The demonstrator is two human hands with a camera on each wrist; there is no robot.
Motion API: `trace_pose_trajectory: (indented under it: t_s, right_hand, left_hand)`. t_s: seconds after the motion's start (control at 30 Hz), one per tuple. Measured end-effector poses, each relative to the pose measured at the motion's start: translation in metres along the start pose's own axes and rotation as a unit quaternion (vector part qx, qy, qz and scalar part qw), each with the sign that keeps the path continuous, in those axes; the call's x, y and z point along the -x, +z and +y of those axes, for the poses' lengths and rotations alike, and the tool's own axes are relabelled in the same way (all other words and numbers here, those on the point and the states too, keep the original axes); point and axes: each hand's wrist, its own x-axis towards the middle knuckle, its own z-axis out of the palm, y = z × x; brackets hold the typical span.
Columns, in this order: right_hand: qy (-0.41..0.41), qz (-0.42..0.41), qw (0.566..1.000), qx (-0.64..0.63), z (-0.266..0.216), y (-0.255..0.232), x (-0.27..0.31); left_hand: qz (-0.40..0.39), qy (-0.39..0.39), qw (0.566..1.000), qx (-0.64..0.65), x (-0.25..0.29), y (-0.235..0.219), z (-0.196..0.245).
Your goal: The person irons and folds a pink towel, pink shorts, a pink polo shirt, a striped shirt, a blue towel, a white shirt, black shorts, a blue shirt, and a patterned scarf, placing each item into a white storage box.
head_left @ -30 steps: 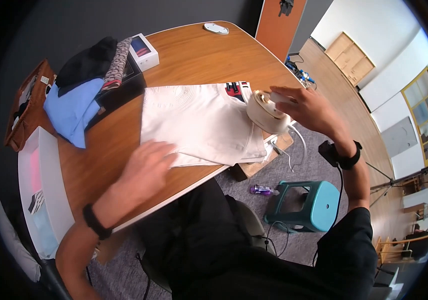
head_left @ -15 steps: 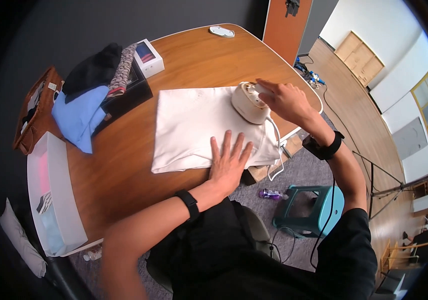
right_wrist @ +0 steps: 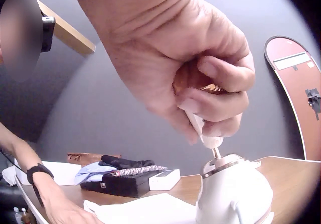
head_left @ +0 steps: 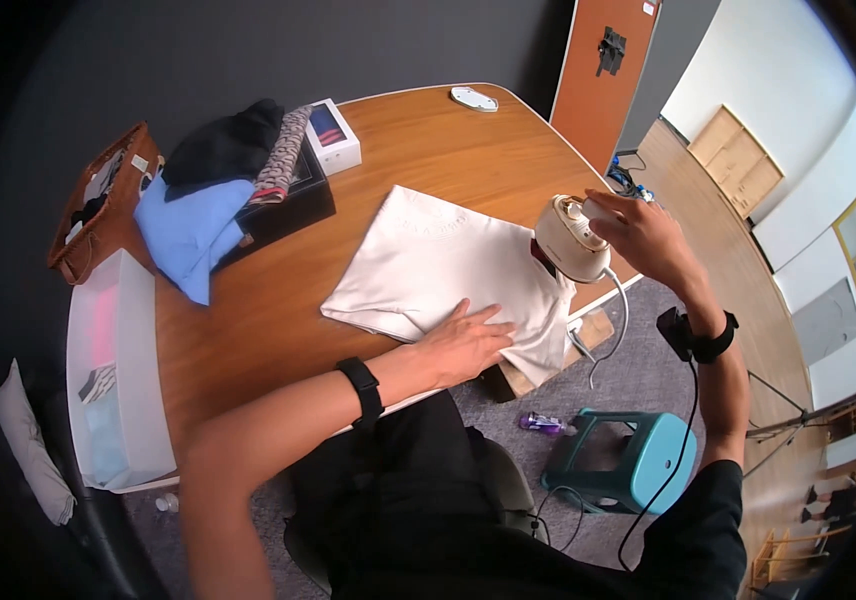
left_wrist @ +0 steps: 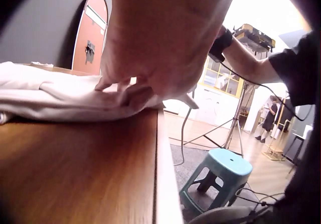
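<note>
A white garment point(head_left: 448, 265), folded, lies slanted across the front of the wooden table, with raised markings near its far edge and a dark red patch by its right side. My left hand point(head_left: 466, 345) rests on its near part, fingers spread over the cloth; in the left wrist view the fingertips touch the fabric near the table edge. My right hand point(head_left: 648, 235) grips the handle of a small cream clothes iron point(head_left: 570, 240) with a white cord. The fingers curl round that handle in the right wrist view. From the head, the iron overlaps the garment's right side.
At the back left, a black box point(head_left: 293, 215) bears folded clothes, next to a white box point(head_left: 340, 150), a brown basket point(head_left: 98, 240) and a long white bin point(head_left: 143, 380). A teal stool point(head_left: 663, 460) and a purple bottle point(head_left: 545, 424) are on the floor. A white oval item point(head_left: 474, 99) lies at the far edge.
My left hand came from the left onto the garment, which has since turned askew on the table. The iron moved left onto the cloth, then back right to its side.
</note>
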Motion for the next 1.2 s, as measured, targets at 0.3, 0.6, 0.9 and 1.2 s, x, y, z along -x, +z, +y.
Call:
trace_pose_trajectory:
  t_s: [0.3,0.6,0.9,1.2]
  right_hand:
    - [-0.104,-0.03,0.994,0.027,-0.049,0.032,-0.034]
    - [-0.027,-0.068,0.996,0.052,-0.033,0.056,-0.012]
    - [-0.029,-0.033,0.998,0.05,-0.013,0.021,-0.007]
    - [-0.176,-0.085,0.981,0.01,-0.078,0.052,-0.05]
  left_hand:
    - [-0.052,0.069,0.991,-0.106,0.066,-0.015,0.008]
    - [-0.028,0.052,0.996,-0.064,0.117,-0.018,-0.009]
    - [-0.066,0.053,0.996,-0.02,0.151,-0.042,-0.028]
    - [-0.035,-0.035,0.992,-0.116,0.154,-0.049,0.018]
